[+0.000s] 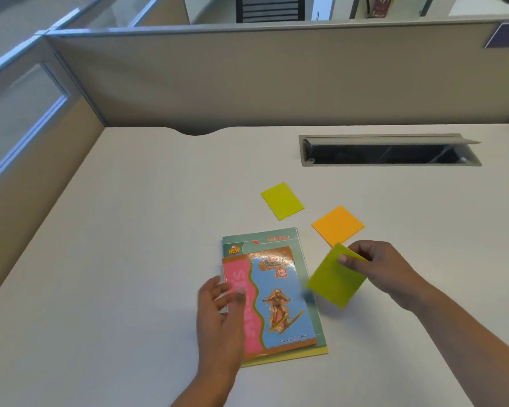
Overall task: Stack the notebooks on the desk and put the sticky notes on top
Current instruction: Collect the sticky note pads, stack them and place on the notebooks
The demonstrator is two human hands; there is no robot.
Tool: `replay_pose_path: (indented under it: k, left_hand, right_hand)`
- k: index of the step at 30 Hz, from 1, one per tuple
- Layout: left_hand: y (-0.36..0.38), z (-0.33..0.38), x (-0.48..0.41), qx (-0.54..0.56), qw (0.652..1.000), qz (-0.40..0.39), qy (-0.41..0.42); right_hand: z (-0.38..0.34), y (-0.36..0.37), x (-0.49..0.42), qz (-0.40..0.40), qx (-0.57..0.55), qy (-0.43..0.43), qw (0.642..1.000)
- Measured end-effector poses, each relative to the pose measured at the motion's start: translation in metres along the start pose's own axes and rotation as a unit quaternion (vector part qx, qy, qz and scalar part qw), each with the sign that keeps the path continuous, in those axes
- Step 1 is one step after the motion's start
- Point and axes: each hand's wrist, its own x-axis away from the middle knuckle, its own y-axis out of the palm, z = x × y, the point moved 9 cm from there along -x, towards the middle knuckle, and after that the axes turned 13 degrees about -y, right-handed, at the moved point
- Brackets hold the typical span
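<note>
Cubicle tabletop [130,230]; notebooks [276,304] stacked; right hand [376,268] grip pinches a green note [332,280], left hand [221,312] spread on the stack; likely next: lay it on top.

I count three stacked notebooks [279,301], maybe; lowest shows only an edge. Three sticky notes: two green [282,200] [334,279], one orange [337,225].

Notebooks [276,298] sit stacked near the front middle of the desk [130,230], smaller one on top. Left hand [221,315] rests over the stack's left edge. Right hand [385,271] holds one sticky pad [334,277] just right of the stack (lifted, tilted). Two more pads [282,200] [337,224] lie behind, apart; cable slot [388,151] farther back right.
</note>
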Motion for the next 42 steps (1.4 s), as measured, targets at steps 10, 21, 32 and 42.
replay_pose_path:
  k: [10,21,32,42]
  left_hand:
    - [0.079,0.02,0.021,-0.098,0.964,-0.243,-0.05]
    - [0.064,0.008,-0.022,-0.042,0.98,-0.186,-0.061]
    - [0.041,0.01,-0.03,-0.035,0.984,-0.161,-0.072]
    - [0.019,0.003,-0.039,-0.058,0.984,-0.14,-0.092]
  right_hand:
    - [-0.051,0.081,-0.017,-0.186,-0.103,0.001,0.977]
    - [0.041,-0.035,-0.097,0.015,0.428,0.117,0.896]
    - [0.036,-0.028,-0.128,-0.022,0.37,0.109,0.922]
    - [-0.065,0.058,-0.195,-0.253,0.419,-0.108,0.866]
